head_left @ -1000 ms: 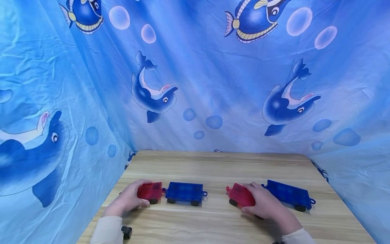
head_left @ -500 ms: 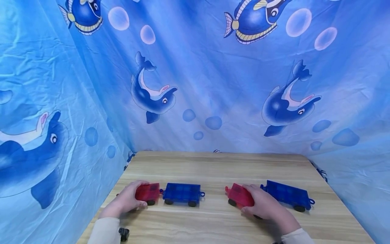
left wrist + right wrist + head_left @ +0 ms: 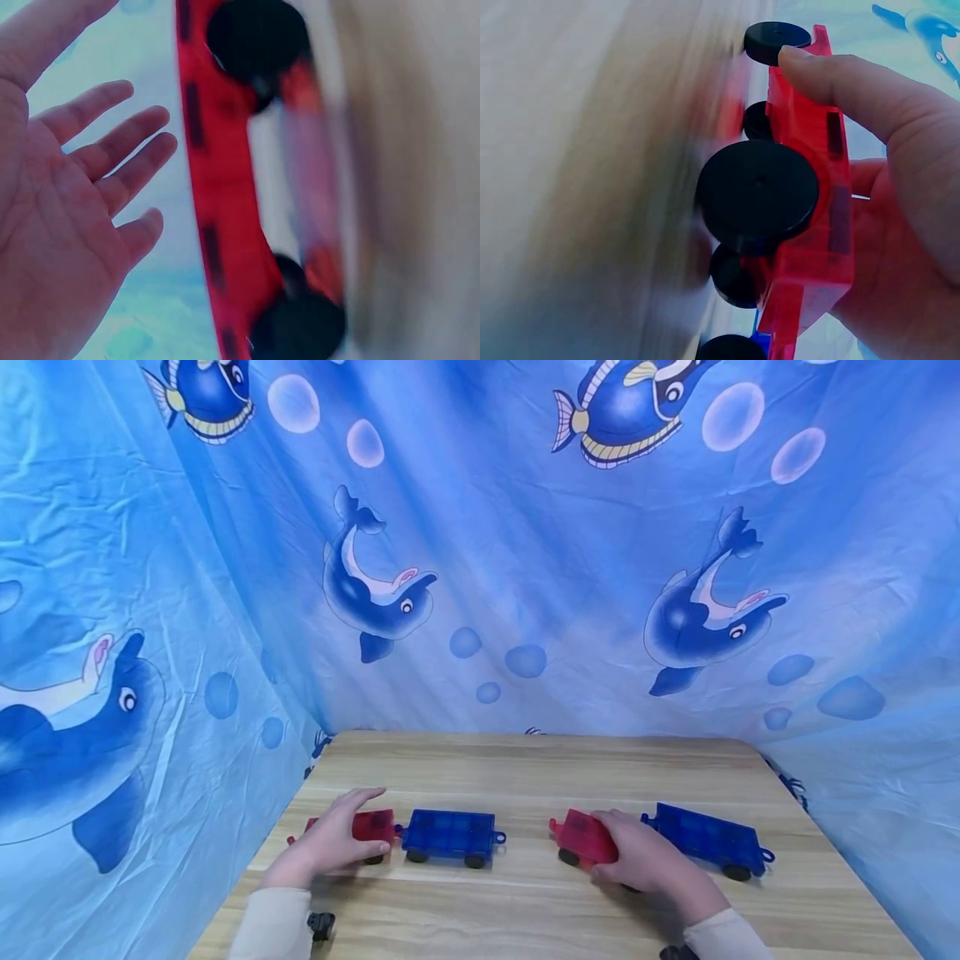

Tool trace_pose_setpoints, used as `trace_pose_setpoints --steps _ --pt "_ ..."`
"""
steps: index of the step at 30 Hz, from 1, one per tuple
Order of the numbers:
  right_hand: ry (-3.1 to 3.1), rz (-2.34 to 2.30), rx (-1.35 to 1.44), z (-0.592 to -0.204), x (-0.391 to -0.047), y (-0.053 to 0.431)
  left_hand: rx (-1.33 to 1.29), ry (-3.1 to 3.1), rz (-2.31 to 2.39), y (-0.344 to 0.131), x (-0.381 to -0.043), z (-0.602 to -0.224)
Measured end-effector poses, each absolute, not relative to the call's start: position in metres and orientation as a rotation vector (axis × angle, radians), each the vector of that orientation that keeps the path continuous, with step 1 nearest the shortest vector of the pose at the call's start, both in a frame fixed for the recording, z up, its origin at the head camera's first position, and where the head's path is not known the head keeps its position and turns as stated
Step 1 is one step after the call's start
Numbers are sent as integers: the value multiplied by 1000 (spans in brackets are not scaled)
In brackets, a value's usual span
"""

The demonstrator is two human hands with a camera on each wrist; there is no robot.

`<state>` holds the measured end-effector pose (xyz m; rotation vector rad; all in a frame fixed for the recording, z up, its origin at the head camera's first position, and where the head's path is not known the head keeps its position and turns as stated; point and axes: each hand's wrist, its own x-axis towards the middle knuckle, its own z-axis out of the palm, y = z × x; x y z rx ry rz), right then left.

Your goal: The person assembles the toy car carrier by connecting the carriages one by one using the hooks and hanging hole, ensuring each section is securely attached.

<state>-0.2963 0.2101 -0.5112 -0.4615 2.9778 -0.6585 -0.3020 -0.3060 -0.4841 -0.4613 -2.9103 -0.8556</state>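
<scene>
My left hand (image 3: 330, 843) hovers over a red toy train wagon (image 3: 375, 825) with fingers spread. In the left wrist view the palm and loose fingers (image 3: 124, 161) show apart from the wagon's black-wheeled side. A blue flat wagon (image 3: 447, 835) stands right of it, its left hitch ring meeting the red wagon's end. My right hand (image 3: 648, 860) grips a second red wagon (image 3: 585, 839), thumb along one side near a wheel in the right wrist view, the other fingers partly hidden behind. Just beyond that hand stands a second blue wagon (image 3: 708, 839), angled on the table.
The wagons stand on a wooden table (image 3: 517, 768) with light grain. A blue sea-print cloth (image 3: 480, 568) hangs behind and at both sides. A gap of bare wood lies between the left blue wagon and the right red one.
My left hand has let go of the left red wagon, its fingers spreading. Both left wagons first slid slightly left together. The right red wagon has shifted a little left in my right hand.
</scene>
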Motion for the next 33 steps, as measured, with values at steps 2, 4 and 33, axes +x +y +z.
trace_pose_setpoints --steps 2,4,33 --pt "2972 -663 -470 -511 -297 207 -513 -2896 -874 -297 -304 -481" --pt "2962 -667 -485 -510 -298 204 -523 -2895 -897 -287 -306 -479" --pt "2933 -692 -502 -510 -314 178 -927 -2946 -763 -180 -330 -501"
